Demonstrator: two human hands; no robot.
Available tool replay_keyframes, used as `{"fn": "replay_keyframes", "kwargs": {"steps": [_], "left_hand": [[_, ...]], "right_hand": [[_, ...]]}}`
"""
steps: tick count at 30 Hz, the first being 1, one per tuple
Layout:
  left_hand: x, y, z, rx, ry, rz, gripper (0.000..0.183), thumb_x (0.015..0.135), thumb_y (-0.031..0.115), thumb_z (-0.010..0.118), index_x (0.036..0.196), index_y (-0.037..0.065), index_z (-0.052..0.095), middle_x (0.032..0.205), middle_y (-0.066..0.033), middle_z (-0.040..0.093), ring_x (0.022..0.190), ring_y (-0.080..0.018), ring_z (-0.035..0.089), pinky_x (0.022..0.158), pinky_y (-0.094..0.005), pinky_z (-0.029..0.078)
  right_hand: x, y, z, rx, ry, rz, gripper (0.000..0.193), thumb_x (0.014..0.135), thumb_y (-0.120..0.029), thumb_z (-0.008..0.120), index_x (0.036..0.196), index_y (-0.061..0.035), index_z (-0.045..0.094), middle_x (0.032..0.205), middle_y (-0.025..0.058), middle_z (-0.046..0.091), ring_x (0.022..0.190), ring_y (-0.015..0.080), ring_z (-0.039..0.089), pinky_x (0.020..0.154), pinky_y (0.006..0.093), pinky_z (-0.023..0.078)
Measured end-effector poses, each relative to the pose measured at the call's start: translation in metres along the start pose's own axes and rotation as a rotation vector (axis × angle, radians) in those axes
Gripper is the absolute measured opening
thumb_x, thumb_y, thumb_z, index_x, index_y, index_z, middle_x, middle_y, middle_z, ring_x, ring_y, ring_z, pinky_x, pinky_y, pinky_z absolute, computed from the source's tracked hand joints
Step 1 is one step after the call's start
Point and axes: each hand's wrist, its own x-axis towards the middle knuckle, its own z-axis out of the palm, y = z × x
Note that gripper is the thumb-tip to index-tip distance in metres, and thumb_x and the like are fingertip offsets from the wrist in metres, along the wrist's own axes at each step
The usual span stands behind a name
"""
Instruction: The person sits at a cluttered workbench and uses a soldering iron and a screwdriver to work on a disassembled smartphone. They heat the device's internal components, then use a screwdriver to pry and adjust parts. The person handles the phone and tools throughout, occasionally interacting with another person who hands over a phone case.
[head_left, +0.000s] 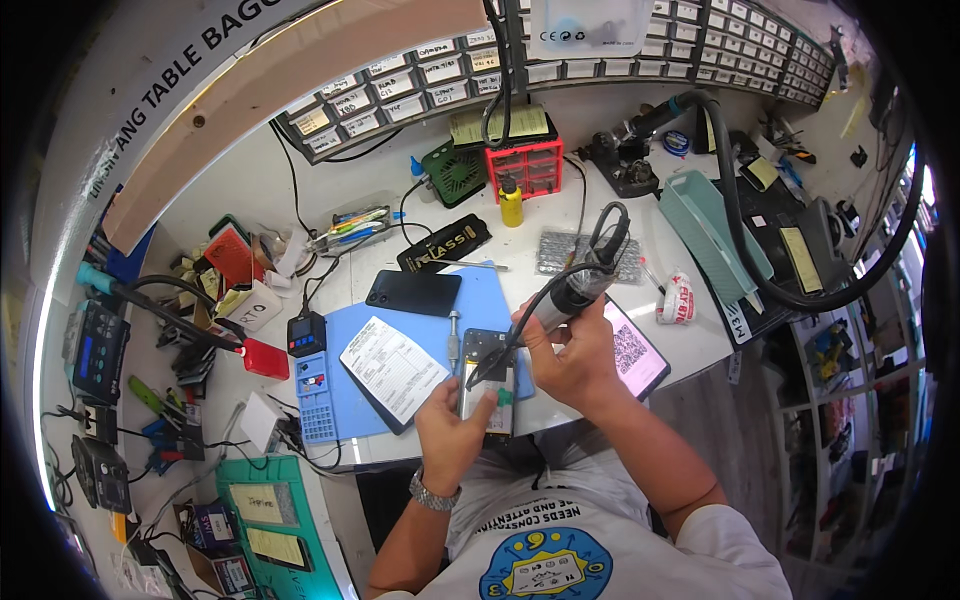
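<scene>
Between our two hands sits an opened phone (480, 347), its back off and its silver battery (478, 395) and a green tab (505, 397) showing. Our left hand (452, 425) is closed around its near left part, thumb laid over the battery. Our right hand (575, 360) is wrapped around a black-and-silver corded tool (572, 297), tilted above and to the right of the phone; we cannot tell whether its working end touches anything, since the fingers and a looping cable (535, 310) get in the way.

As for how far we are, we judge the opening to be done: the inside is bare to us. What is left, as far as we can see, is that no cover is on the phone, so it is not closed up. Whether any inner part is loose, we cannot tell.

Just beyond the left hand, a slim screwdriver (454, 340) lies out of both hands. To that hand's left, a printed slip (393, 368) rests on the blue mat's (485, 290) side, and a dark phone (413, 292) lies farther beyond. Just right of the right hand is a phone with a pink screen (648, 372); beyond that, a red-and-white roll (677, 300).
</scene>
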Motion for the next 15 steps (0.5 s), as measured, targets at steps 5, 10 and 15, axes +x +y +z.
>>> {"fn": "replay_keyframes", "kwargs": {"steps": [5, 10, 15], "left_hand": [[-0.003, 0.009, -0.001, 0.017, 0.012, -0.012, 0.039, 0.096, 0.0, 0.081, 0.128, -0.016, 0.064, 0.106, -0.0164, 0.08, 0.09, -0.0131, 0.076, 0.079, -0.0257, 0.062], [-0.006, 0.009, -0.001, -0.007, 0.026, -0.021, 0.038, 0.096, 0.0, 0.082, 0.126, -0.016, 0.064, 0.105, -0.0165, 0.08, 0.088, -0.0119, 0.076, 0.077, -0.0252, 0.062], [-0.006, 0.009, 0.0, -0.022, 0.023, -0.014, 0.038, 0.096, 0.0, 0.082, 0.125, -0.016, 0.063, 0.105, -0.0165, 0.08, 0.088, -0.0112, 0.075, 0.076, -0.025, 0.061]], "right_hand": [[0.007, 0.004, -0.007, -0.016, 0.05, 0.042, 0.053, 0.101, -0.02, 0.08, 0.127, 0.0072, 0.043, 0.099, 0.0198, 0.076, 0.086, 0.0268, 0.081, 0.073, 0.035, 0.067], [0.011, 0.001, -0.009, -0.046, 0.082, 0.027, 0.053, 0.101, -0.022, 0.08, 0.128, 0.0068, 0.044, 0.098, 0.0203, 0.076, 0.085, 0.0271, 0.08, 0.074, 0.0357, 0.066], [0.012, 0.003, -0.01, -0.051, 0.081, 0.024, 0.053, 0.101, -0.021, 0.08, 0.128, 0.0072, 0.044, 0.097, 0.0211, 0.076, 0.085, 0.0277, 0.081, 0.074, 0.0358, 0.066]]}}
